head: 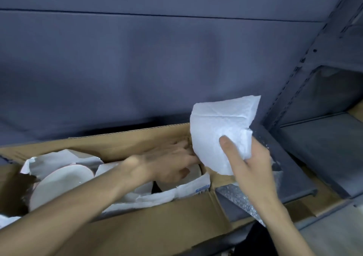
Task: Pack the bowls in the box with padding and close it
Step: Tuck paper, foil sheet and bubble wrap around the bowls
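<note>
— Bowls (60,179) are already seen inside the box (149,222), pale and smooth, lying tilted among sheets of white paper (59,160). How far along is the packing judged to be?

— Roughly the middle, it is judged. At least one bowl is nested in the box toward its left end, and another pale rim is glimpsed under the left hand (169,159), though it is partly hidden. Padding is only partly placed, and the flaps are not yet folded shut.

— What is held above the box?

— A folded white padding sheet (220,130) is pinched by the right hand (253,169), thumb on its front face, just above the box's right end. It looks soft, creased and slightly quilted.

— And the left hand?

— It is reached into the box with fingers spread fairly flat near the far wall; the motion blur makes it unclear whether anything is gripped, so that cannot be told.

— Anything else near the box?

— Bubble wrap (239,198) is seen just beside its right end, on a grey shelf (322,138).

— What is left?

— The sheet is to be tucked in, gaps filled, and the box closed.
</note>
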A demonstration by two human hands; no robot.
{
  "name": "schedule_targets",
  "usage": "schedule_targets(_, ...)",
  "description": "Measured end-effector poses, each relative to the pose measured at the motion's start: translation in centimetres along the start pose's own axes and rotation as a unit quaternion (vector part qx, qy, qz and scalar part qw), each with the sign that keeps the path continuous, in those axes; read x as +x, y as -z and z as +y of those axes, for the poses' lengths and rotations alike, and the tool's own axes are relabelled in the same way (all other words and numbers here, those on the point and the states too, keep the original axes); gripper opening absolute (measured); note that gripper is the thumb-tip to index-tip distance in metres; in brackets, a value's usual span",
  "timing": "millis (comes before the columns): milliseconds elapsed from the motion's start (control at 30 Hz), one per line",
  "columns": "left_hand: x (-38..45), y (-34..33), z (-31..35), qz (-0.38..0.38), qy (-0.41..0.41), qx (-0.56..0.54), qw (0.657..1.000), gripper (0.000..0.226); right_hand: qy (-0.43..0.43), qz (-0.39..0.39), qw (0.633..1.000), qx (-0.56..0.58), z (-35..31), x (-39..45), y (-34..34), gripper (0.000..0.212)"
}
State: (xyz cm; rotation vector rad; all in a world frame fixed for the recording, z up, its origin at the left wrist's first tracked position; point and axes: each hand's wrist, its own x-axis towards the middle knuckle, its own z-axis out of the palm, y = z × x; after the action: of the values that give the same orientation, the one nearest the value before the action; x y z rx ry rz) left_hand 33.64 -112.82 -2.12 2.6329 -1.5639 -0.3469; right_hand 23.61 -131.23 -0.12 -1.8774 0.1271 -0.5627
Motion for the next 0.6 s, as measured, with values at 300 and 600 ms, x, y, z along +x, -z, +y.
schedule_targets(300,-0.5,-2.2,-1.2,0.027,-0.014,0.055,0.998,0.037,0.079,0.007,0.984,-0.161,0.6,-0.5,-0.1,0.004)
schedule_targets(600,-0.8,-2.1,-1.3,0.022,-0.004,0.062,0.998,0.047,0.052,-0.006,0.967,-0.250,-0.6,-1.6,0.0,0.043)
